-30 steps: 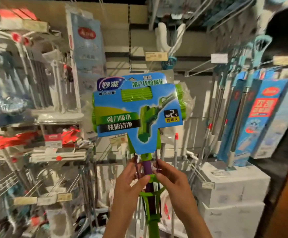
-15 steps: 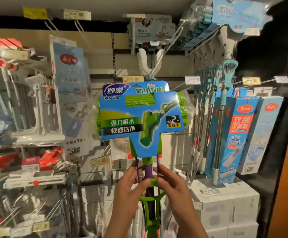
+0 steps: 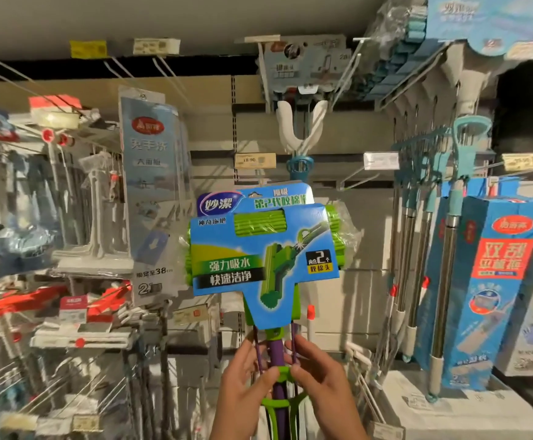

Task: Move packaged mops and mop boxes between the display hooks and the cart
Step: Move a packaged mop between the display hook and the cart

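The packaged mop is standing upright at the centre of the view, head uppermost, in front of the display wall; the left hand and the right hand are both gripping it at six o'clock, fingers and thumbs curling round the purple shaft and the green collar just below the blue card.

Handling, as judged: the sponge head in its clear film is looking soft and light; the card is thin and liable to crease; the shaft and thin side rods are stiff; the load is therefore top-heavy, and the shaft, where the hands are now sitting, is appearing the soundest place to hold; the film would likely be slippery.

Surroundings: a beige slotted back panel is carrying wire display hooks; a price tag is sitting at twelve o'clock above the mop; blue mop boxes and steel-handled mops are hanging at three o'clock above white cartons; a tall pale package is hanging at ten o'clock; red and white goods are crowding nine o'clock; no cart is showing.
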Motion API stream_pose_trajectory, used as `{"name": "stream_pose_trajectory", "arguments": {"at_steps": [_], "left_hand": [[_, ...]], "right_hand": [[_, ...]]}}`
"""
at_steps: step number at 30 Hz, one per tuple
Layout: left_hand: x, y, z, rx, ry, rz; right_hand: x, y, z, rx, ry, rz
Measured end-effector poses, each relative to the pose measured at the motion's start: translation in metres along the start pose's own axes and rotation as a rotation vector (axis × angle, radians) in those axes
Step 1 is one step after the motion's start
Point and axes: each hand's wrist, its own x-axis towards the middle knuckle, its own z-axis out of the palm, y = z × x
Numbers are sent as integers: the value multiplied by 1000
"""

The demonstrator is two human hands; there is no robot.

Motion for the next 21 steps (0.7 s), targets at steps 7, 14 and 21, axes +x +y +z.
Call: {"name": "stream_pose_trajectory", "arguments": {"at_steps": [7, 14, 21], "left_hand": [[38, -22, -15, -13, 15, -5], [85, -27, -43, 11, -16, -26], [115, -29, -77, 41, -113, -1]], "right_hand": [[42, 6, 18, -61, -11, -18], [91, 11, 55, -9, 135, 0], [136, 7, 87, -173, 280, -59]]}}
